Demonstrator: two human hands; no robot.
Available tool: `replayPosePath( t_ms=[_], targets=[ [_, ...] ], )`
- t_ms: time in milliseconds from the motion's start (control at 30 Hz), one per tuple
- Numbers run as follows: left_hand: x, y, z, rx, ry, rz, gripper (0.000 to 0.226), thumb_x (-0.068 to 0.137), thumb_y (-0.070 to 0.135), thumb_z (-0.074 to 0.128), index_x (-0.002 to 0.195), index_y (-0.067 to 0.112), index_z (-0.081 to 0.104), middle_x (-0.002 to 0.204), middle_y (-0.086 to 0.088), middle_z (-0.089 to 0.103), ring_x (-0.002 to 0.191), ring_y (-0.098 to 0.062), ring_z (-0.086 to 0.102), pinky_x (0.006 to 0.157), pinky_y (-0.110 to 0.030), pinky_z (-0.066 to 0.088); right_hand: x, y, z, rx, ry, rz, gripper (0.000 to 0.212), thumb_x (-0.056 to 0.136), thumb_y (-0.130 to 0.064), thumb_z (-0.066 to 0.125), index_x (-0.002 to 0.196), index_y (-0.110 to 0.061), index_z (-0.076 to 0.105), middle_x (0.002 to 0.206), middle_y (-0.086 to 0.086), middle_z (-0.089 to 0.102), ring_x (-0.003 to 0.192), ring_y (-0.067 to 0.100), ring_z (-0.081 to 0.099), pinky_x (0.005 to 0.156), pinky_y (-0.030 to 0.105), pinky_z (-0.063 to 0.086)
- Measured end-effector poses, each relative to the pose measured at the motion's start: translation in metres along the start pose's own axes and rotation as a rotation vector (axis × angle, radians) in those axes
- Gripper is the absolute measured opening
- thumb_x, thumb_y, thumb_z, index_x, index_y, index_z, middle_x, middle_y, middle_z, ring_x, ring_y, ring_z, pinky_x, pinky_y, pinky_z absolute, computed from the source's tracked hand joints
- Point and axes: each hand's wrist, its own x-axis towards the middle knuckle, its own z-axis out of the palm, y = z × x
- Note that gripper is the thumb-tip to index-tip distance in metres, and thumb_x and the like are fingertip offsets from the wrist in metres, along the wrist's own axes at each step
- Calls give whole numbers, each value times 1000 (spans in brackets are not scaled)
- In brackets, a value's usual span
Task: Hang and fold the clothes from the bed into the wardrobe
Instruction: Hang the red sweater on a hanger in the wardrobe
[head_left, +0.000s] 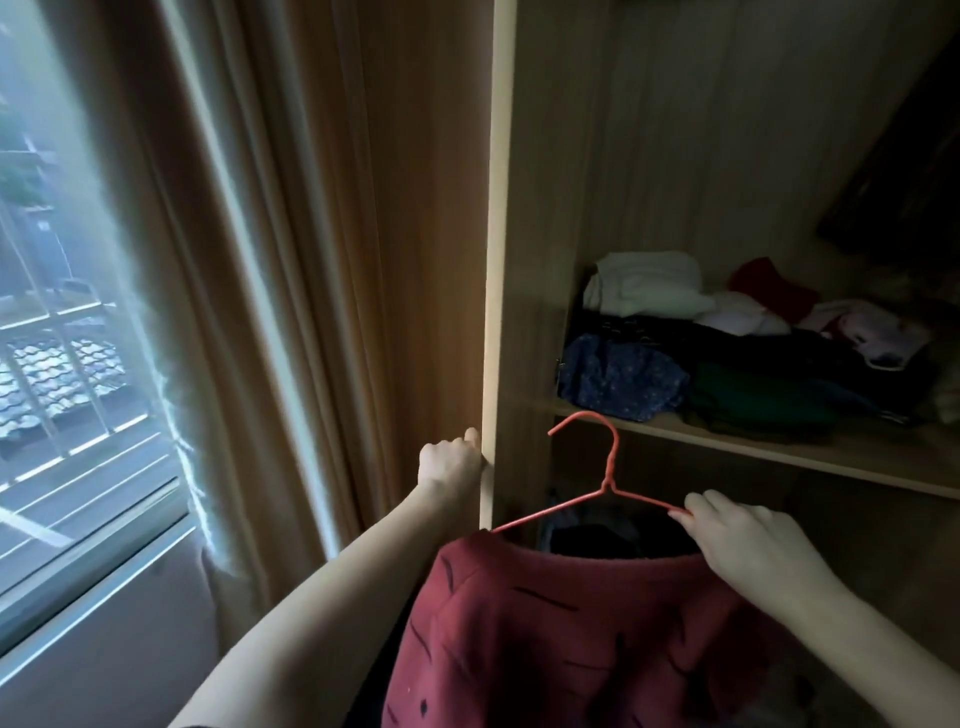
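right hand (748, 551) is pinching the right arm of a red wire hanger (597, 493), fingers curled. left hand (451, 462) is gripping the wardrobe's front edge (491, 312). a maroon garment (561, 639) with dark dashes is hanging on the hanger, draping below both hands, under the shelf (779, 447) of folded clothes (727, 353).

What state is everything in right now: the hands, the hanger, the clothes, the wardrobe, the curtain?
Left hand: grips the wardrobe's front edge.
Right hand: pinches the hanger's right arm.
Red hanger: held up, hook free, not on a rail.
Dark red garment: draped on the hanger.
Wardrobe: open.
Shelf clothes: piled loosely, untidy.
Curtain: drawn aside, window uncovered.
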Motion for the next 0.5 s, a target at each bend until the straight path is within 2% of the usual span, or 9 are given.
replayPosePath(
  t_ms=[100,200,300,400,500],
  targets=[
    [-8,6,-8,212,-100,100,28,88,23,55,115,19,62,106,6,67,96,-17,67,71,-28,49,1,-3,-3,-40,32,22,45,98,-43,36,68,-14,53,58,-1,48,38,23,55,28,29,37],
    [-26,23,-17,318,-107,258,32,94,17,47,122,17,62,117,3,65,105,-20,65,81,-30,51,-3,2,-12,-64,71,67,41,97,-41,42,69,-13,54,57,1,51,38,26,56,29,31,39],
    [-52,51,-36,250,-31,435,32,97,22,42,121,16,61,122,-1,64,113,-22,62,83,-30,44,-21,18,-19,-81,56,140,43,94,-40,35,69,-10,54,57,4,53,36,31,54,30,31,36],
    [-51,78,-44,79,87,475,28,97,30,42,116,16,56,114,-2,67,105,-25,65,71,-31,37,-47,43,-30,-119,-1,266,40,96,-39,41,72,-9,55,61,7,57,41,35,57,34,35,41],
    [-36,111,-50,51,167,579,28,101,37,40,116,18,54,111,-1,67,104,-25,65,68,-31,35,-68,68,-41,-200,-24,351,34,93,-38,49,75,-10,57,63,7,60,45,35,60,37,37,44]
  ],
)
